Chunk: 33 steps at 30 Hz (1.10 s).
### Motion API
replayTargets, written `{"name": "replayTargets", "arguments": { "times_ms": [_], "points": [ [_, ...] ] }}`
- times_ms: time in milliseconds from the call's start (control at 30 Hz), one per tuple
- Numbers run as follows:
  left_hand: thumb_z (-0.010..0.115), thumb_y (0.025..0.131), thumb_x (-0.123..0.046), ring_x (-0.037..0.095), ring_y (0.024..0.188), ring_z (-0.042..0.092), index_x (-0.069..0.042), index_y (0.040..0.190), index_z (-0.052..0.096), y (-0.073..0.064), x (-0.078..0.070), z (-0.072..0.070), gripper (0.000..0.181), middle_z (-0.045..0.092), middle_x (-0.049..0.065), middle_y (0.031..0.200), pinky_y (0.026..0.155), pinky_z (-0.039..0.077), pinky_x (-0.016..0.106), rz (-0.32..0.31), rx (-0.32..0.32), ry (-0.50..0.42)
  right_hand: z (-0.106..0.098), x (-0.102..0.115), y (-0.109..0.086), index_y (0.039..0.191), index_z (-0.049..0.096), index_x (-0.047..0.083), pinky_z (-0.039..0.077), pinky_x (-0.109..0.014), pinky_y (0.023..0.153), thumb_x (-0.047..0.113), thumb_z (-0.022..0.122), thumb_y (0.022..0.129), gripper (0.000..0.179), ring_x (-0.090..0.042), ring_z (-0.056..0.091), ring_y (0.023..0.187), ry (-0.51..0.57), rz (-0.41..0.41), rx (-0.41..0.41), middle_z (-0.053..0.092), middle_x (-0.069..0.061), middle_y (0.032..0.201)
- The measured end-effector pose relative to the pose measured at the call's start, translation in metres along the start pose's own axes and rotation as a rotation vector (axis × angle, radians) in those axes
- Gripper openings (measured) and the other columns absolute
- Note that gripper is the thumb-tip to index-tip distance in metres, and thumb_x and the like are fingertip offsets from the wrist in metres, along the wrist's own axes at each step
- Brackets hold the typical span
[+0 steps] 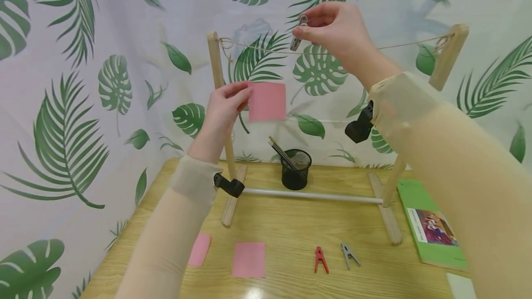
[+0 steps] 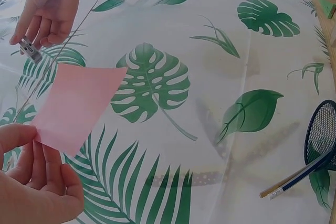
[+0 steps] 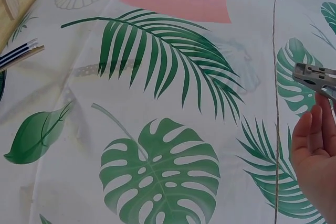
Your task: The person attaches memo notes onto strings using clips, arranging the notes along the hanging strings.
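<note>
My left hand [image 1: 226, 105] pinches a square pink paper [image 1: 268, 101] by its left edge, just below the string [image 1: 266, 50] tied between two wooden posts. Up at the string, my right hand [image 1: 338, 29] holds a grey clothespin [image 1: 299, 33] between thumb and fingers, its tip pointing down. In the right wrist view the clothespin [image 3: 315, 77] lies right of the string, apart from it. The left wrist view shows the pink paper [image 2: 79, 106] with its top corners free. On the table lie a red clothespin [image 1: 320, 260] and another grey clothespin [image 1: 350, 255].
Two more pink papers [image 1: 249, 260] lie at the table's front left, one partly behind my left sleeve. A black mesh cup [image 1: 296, 170] with pencils stands at the back by the frame's white crossbar [image 1: 311, 195]. A green book [image 1: 432, 225] lies at the right.
</note>
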<state>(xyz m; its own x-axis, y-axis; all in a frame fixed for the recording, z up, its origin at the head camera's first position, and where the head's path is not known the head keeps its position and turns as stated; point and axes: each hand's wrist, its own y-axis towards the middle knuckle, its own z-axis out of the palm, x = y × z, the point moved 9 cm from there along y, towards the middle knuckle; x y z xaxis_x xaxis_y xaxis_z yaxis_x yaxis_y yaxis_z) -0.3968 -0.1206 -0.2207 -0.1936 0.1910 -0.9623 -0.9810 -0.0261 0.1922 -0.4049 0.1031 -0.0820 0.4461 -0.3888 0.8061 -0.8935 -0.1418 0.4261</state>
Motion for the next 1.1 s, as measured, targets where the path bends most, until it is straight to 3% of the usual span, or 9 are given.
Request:
{"name": "replayTargets", "arguments": {
  "times_ms": [133,367,533,733,1100],
  "points": [
    [0.063,0.097,-0.008,0.012,0.098,0.059,0.001,0.130,0.062,0.002,-0.001,0.002,0.034,0.064,0.006,0.116,0.096,0.049,0.025,-0.004,-0.013,-0.013,0.007,0.001,0.004,0.122,0.067,0.011,0.046,-0.029,0.095,0.028,0.079,0.084,0.043,-0.012,0.054,0.099,0.061,0.019,0.014,0.062,0.008,0.101],
    [0.062,0.096,-0.006,0.012,0.097,0.060,0.003,0.131,0.061,0.007,-0.005,0.007,0.036,0.064,0.010,0.121,0.103,0.049,0.029,0.012,-0.004,-0.058,0.022,0.002,0.008,0.116,0.070,0.010,0.045,-0.030,0.095,0.023,0.080,0.084,0.036,-0.015,0.056,0.098,0.192,0.032,0.042,0.067,0.007,0.101],
    [0.062,0.096,-0.005,0.013,0.099,0.060,0.004,0.129,0.061,0.009,-0.008,0.009,0.034,0.064,0.012,0.125,0.103,0.049,0.030,0.025,-0.006,-0.070,0.032,0.003,0.013,0.119,0.069,0.008,0.045,-0.032,0.105,0.020,0.078,0.085,0.038,-0.015,0.060,0.102,0.251,0.044,0.055,0.068,0.006,0.104],
    [0.063,0.096,-0.006,0.014,0.101,0.061,0.003,0.128,0.063,0.009,-0.009,0.011,0.033,0.064,0.011,0.122,0.104,0.049,0.029,0.015,-0.011,-0.075,0.037,0.001,0.016,0.122,0.068,0.009,0.040,-0.032,0.113,0.024,0.079,0.084,0.043,-0.018,0.061,0.110,0.233,0.077,0.064,0.068,0.005,0.106],
    [0.062,0.096,-0.006,0.014,0.097,0.061,0.003,0.127,0.064,0.012,-0.014,0.012,0.032,0.064,0.011,0.120,0.102,0.050,0.029,0.035,-0.034,-0.065,0.042,0.004,0.019,0.109,0.073,0.011,0.041,-0.029,0.111,0.027,0.080,0.082,0.032,-0.017,0.060,0.109,0.211,0.110,0.035,0.069,0.005,0.104]
  ]
}}
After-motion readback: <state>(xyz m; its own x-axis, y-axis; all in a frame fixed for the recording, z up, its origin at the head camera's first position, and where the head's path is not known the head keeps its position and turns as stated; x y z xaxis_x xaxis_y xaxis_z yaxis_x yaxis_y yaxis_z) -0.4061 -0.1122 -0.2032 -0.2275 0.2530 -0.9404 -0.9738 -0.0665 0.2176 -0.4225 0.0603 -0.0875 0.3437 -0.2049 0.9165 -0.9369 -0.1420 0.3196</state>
